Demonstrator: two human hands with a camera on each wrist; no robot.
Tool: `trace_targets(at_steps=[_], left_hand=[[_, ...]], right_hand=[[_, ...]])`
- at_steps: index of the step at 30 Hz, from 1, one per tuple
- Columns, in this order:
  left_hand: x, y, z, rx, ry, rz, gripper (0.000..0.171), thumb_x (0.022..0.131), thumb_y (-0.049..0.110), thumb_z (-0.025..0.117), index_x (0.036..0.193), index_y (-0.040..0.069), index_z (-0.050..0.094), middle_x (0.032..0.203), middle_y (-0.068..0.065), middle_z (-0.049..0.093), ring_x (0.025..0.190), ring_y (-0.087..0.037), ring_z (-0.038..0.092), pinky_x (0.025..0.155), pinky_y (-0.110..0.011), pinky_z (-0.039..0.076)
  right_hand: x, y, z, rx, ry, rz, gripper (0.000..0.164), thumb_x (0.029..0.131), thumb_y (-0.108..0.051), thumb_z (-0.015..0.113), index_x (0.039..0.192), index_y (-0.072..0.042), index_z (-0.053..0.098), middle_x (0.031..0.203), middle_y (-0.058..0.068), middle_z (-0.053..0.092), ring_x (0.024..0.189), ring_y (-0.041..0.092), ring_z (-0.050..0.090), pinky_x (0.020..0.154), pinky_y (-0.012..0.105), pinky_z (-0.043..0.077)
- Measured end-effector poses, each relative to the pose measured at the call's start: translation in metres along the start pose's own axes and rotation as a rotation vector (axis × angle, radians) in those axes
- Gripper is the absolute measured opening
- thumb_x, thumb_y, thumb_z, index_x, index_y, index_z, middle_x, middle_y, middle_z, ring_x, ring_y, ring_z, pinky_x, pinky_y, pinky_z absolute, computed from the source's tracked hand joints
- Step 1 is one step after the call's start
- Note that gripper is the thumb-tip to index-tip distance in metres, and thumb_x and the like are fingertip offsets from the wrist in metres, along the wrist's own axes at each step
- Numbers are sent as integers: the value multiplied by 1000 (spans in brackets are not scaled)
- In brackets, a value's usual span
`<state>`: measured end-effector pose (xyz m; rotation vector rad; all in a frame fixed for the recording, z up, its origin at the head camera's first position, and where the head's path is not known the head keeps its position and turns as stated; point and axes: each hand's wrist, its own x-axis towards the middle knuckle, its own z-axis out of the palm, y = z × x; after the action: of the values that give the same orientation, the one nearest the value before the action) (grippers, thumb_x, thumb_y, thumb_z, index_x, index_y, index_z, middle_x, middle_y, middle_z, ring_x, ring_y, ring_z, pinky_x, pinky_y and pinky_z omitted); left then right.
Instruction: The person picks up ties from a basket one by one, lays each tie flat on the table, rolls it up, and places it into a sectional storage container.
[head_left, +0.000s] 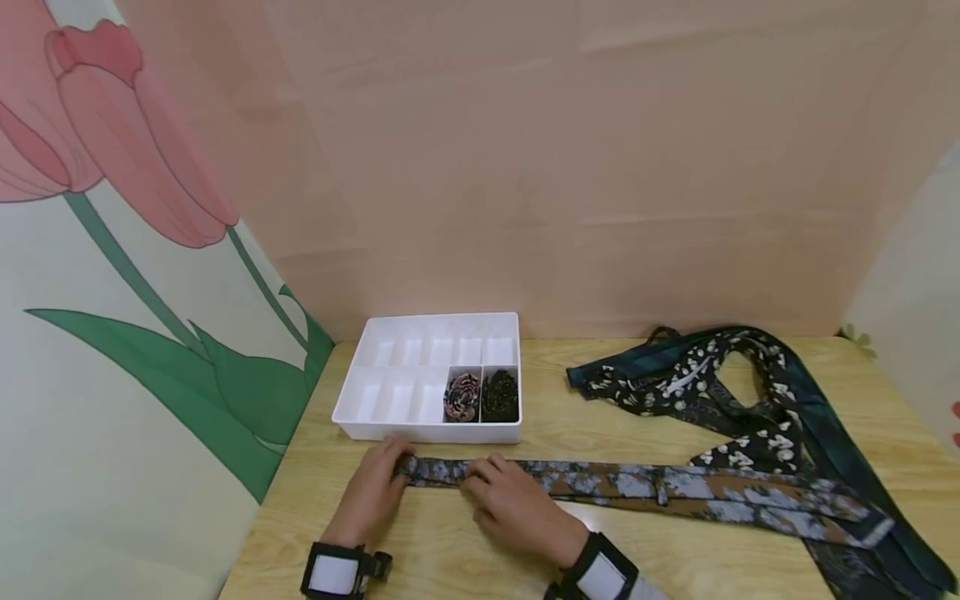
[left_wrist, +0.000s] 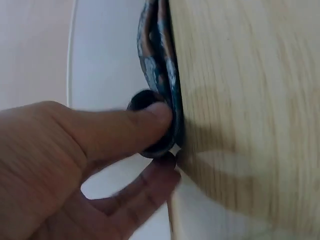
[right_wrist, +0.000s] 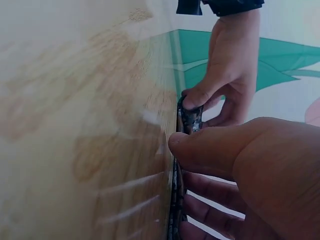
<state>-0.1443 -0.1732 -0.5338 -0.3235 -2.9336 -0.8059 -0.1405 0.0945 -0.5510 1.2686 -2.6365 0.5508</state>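
A floral necktie [head_left: 630, 483], brown with grey-blue flowers, lies doubled lengthwise across the table. Its left end is curled into a small roll [left_wrist: 141, 100], which my left hand [head_left: 372, 483] pinches between thumb and fingers. A short way to the right, my right hand [head_left: 517, 510] holds the flat part of the tie. In the right wrist view its thumb [right_wrist: 210, 147] lies along one edge, with the fingers on the opposite edge. Part of the roll is hidden behind the left thumb.
Behind the hands stands a white compartment box [head_left: 427, 432]. Two front right compartments hold a pinkish rolled tie [head_left: 462, 397] and a dark rolled tie [head_left: 500, 396]. At the right lie a black floral tie [head_left: 780, 446] and a dark green one [head_left: 828, 425], partly under the floral necktie.
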Motion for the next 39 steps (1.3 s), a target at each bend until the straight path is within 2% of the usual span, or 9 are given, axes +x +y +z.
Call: trace_targets(at_steps=[8, 12, 16, 20, 22, 25, 32, 35, 39], left_hand=[[0, 0, 1, -23, -2, -8, 28, 78, -8, 81, 96, 12, 76, 111, -4, 67, 109, -25, 59, 93, -47, 54], [1, 5, 3, 26, 16, 37, 25, 77, -6, 81, 95, 11, 79, 107, -3, 62, 106, -24, 56, 91, -44, 53], [3, 8, 4, 54, 21, 58, 29, 75, -9, 81, 96, 10, 77, 104, -1, 64, 101, -20, 53, 88, -40, 51], [5, 10, 2, 59, 34, 54, 36, 70, -14, 83, 92, 10, 67, 95, -1, 68, 96, -19, 52, 83, -37, 50], [5, 11, 2, 61, 35, 56, 38, 69, -14, 84, 90, 10, 63, 91, -1, 68, 95, -19, 53, 83, -37, 50], [4, 12, 1, 60, 27, 56, 33, 71, -15, 83, 87, 9, 66, 95, -4, 69, 99, -21, 55, 87, -40, 52], [-1, 13, -5, -51, -11, 72, 37, 75, -22, 70, 102, 2, 67, 130, -15, 52, 113, -25, 62, 95, -42, 59], [-2, 13, -5, -106, -8, 54, 34, 79, -17, 77, 101, 6, 67, 129, -12, 56, 113, -25, 64, 95, -41, 59], [-3, 13, -2, -100, 16, 100, 26, 82, -7, 84, 94, 13, 71, 117, -3, 69, 112, -21, 66, 98, -41, 58]], right_hand=[[11, -4, -12, 25, -111, 61, 20, 99, -20, 71, 119, -17, 76, 122, -2, 68, 112, 18, 59, 100, 39, 53], [30, -10, -14, -40, -28, 97, 10, 100, -23, 73, 109, -19, 78, 108, -3, 72, 102, 19, 64, 95, 40, 54], [50, -16, -5, -54, 61, 121, 14, 99, -27, 76, 111, -18, 76, 106, -2, 71, 99, 18, 66, 90, 36, 57], [64, -22, 7, 27, 42, 134, 25, 99, -29, 76, 120, -15, 75, 112, 0, 72, 101, 17, 68, 84, 34, 59], [69, -25, 13, 65, 19, 145, 30, 100, -29, 76, 125, -14, 74, 118, 1, 74, 107, 19, 69, 88, 35, 60], [72, -27, 21, 90, -3, 165, 35, 100, -30, 75, 130, -12, 73, 127, 3, 75, 115, 20, 69, 96, 36, 59], [69, -22, 33, 85, 59, 230, 31, 98, -33, 78, 121, -14, 73, 114, 0, 69, 104, 17, 67, 87, 34, 60], [67, -18, 35, 99, 73, 242, 30, 96, -33, 79, 119, -14, 73, 113, 0, 68, 102, 16, 66, 85, 34, 60], [64, -15, 33, 109, 64, 253, 28, 95, -34, 81, 115, -15, 74, 106, -2, 63, 95, 13, 61, 79, 31, 57]])
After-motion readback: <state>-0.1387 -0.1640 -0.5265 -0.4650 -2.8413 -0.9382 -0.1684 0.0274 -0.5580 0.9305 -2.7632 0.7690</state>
